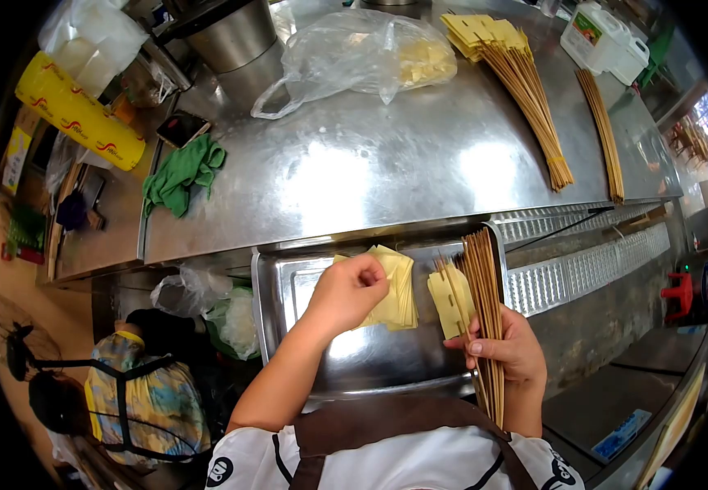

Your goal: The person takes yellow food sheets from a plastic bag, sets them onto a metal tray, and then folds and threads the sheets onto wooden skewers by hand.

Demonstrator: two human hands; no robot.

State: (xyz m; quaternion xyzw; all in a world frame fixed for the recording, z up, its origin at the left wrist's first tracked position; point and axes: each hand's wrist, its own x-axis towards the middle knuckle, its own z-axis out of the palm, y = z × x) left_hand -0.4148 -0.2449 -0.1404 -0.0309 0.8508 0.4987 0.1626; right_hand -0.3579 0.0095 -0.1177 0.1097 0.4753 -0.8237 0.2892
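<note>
A metal tray (pixel 395 363) sat in front of the steel table's (pixel 272 171) near edge. Within it, right of the middle, lay a fanned stack of yellow sheets (pixel 400 286). The left hand (pixel 350 290) was over the stack's left side, fingers curled in and thumb near the fingertips; whether they pinched a sheet could not be told.

The right hand (pixel 505 347), at the tray's near right corner, was closed around a bundle of sticks (pixel 485 286), whose upper ends ran along the tray's right edge and whose lower ends reached past its near edge. Just left of the bundle, yellow pieces on sticks (pixel 449 302) were gathered at the same hand's thumb and fingers.

Toward the table's far edge, a clear plastic bag (pixel 329 49) held yellow pieces (pixel 427 64) at its right end. To its right lay a large bunch of loaded sticks (pixel 525 90), then bare sticks (pixel 601 131) reaching the near right corner. A white jug (pixel 591 37) stood by the far right corner; a metal pot (pixel 236 37) stood toward the far left.
</note>
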